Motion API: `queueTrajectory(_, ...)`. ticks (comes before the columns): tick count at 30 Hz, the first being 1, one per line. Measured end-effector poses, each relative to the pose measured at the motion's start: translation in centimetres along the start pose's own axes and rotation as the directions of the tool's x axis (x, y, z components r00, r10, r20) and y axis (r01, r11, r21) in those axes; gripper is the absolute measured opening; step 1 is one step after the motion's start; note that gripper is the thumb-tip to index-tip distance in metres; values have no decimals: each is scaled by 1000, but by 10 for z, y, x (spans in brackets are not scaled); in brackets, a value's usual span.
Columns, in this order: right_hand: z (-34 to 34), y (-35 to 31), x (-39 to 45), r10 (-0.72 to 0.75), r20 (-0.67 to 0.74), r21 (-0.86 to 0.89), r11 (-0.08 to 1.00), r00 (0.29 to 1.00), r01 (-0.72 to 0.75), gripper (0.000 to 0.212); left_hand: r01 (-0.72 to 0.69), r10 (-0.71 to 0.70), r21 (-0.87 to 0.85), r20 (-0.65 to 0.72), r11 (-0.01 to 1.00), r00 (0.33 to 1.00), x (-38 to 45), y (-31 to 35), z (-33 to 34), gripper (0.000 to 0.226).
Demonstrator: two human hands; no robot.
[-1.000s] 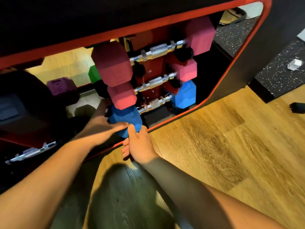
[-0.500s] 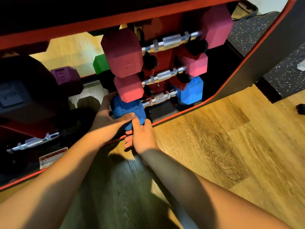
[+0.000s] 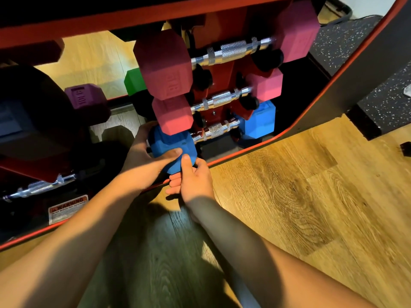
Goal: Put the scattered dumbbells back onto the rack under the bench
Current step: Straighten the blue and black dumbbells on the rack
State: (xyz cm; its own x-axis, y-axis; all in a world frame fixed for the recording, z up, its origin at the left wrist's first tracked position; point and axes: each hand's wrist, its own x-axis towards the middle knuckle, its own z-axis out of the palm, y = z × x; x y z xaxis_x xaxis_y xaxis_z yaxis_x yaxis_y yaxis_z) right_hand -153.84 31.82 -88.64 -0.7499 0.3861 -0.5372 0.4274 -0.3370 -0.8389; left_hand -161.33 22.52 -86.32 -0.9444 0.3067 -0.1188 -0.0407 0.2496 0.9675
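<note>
under the red-edged bench, both our hands, left hand [image 3: 142,158] and right hand [image 3: 193,178], clasped the blue hexagonal rubber dumbbell [image 3: 172,150], seating it on the red rack's [image 3: 219,90] lowest tier, probably to steady its weight.

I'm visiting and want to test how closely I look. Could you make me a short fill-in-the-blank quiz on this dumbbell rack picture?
1. Both hands grip the near head of the ____ dumbbell, lowest on the rack.
2. The left hand and right hand hold the same ____.
3. Behind the rack a ____ head peeks out.
4. The warning sticker sits to the ____ of the hands.

Missing words: blue; dumbbell; green; left
</note>
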Motion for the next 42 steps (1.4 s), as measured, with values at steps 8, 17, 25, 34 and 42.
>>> queueTrajectory(8, -38, -14, 11, -283, -154, -143, 954, 947, 262, 14, 17, -20, -48, -61, 999, 998, -5, -7, 12, 74)
queueTrajectory(17, -112, -54, 34, -683, -360, -849, 522, 636, 80, 65, 170, -48, 427, -282, 888, 958, -26, -4, 49, 77)
queueTrajectory(25, -130, -67, 59, -616, -173, -948, 316, 769, 39, 115, 393, -124, 415, -543, 821, 831, -28, 6, 104, 119)
queueTrajectory(34, -134, -69, 78, -613, -128, -918, 370, 780, 140, 113, 488, -122, 424, -647, 763, 753, -12, -6, 118, 119)
queueTrajectory(42, -130, -67, 83, -623, -148, -896, 414, 768, 164, 109, 527, -130, 421, -678, 738, 723, -9, -4, 123, 118)
